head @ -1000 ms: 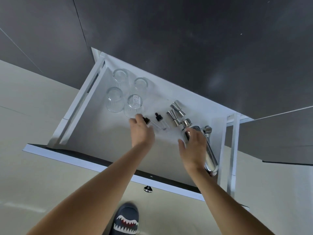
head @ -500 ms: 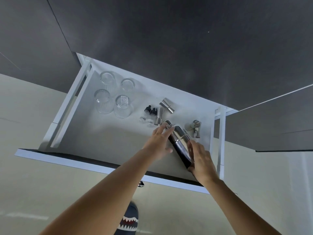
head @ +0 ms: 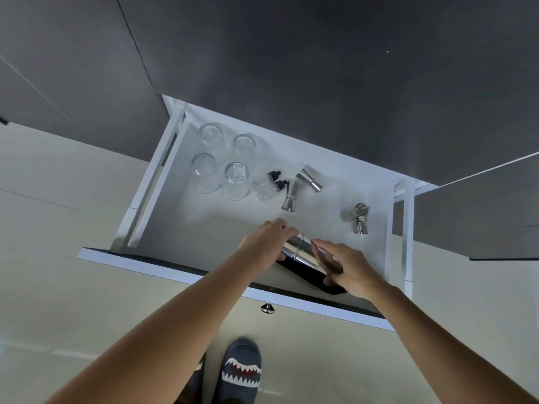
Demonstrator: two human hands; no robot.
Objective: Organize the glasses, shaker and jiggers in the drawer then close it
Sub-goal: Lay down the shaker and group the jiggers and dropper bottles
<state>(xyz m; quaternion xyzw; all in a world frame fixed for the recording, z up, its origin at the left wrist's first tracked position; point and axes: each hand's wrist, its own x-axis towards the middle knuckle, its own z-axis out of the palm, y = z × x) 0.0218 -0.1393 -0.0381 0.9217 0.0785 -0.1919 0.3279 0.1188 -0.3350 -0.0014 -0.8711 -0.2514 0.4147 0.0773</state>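
The open white drawer [head: 163, 182] held four clear glasses [head: 205, 173] bunched in its far left corner, standing apart from the hands. Just right of them lay two small dropper bottles [head: 269, 186] with dark caps, and beside those two steel jiggers [head: 291, 196], one upright-leaning and one tipped on its side farther back. Near the front of the drawer the left hand [head: 264, 243] curled over the capped end of the shaker [head: 304, 253], its fingers wrapped across the top of the metal. The shaker lay on its side between both hands, its long axis running from the upper left down to the lower right, with the narrower cap end pointing left toward the glasses and the base toward the drawer's front right. The right hand [head: 348, 271] cupped the base end from the right, fingers bent round the body, so both hands gripped it. A dark reflection showed along its underside. Farther right, well apart from the hands, a third jigger [head: 361, 218] stood near the right wall. Below the drawer front hung a small knob [head: 267, 308], and lower still a shark-print slipper [head: 240, 371] rested on the pale floor.
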